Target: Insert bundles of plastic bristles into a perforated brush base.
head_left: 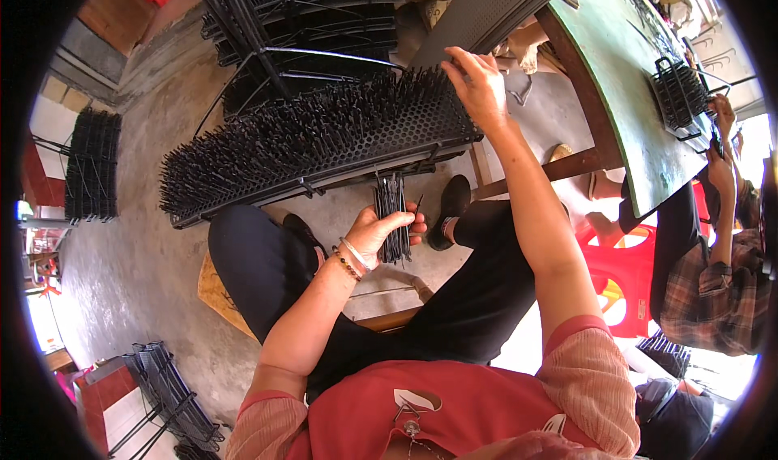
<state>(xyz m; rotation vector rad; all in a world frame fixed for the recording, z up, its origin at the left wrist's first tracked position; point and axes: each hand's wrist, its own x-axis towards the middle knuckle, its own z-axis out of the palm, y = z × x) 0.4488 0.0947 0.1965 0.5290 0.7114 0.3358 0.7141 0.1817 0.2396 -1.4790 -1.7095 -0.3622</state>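
Observation:
Before me stands a long black perforated rack [442, 111] with dense rows of thin black upright pieces [267, 148] in its holes. They fill its left and middle; more bare holes show toward the right end. My left hand [381, 231] is closed around a bundle of thin black rods [392, 209] between my knees, just below the rack's near edge. One rod sticks out sideways by the fingertips. My right hand [480, 87] is over the rack's right end. Its thumb and fingers are apart, near the last pieces, and no rod shows between them.
Similar filled racks [324, 22] stand stacked behind; others [93, 164] lie at left. A green-topped table [608, 63] is on the right, with grey perforated panels [486, 14] leaning beside it. Another person's hands [720, 168] work there by a small black rack [679, 95], near a red stool [620, 286].

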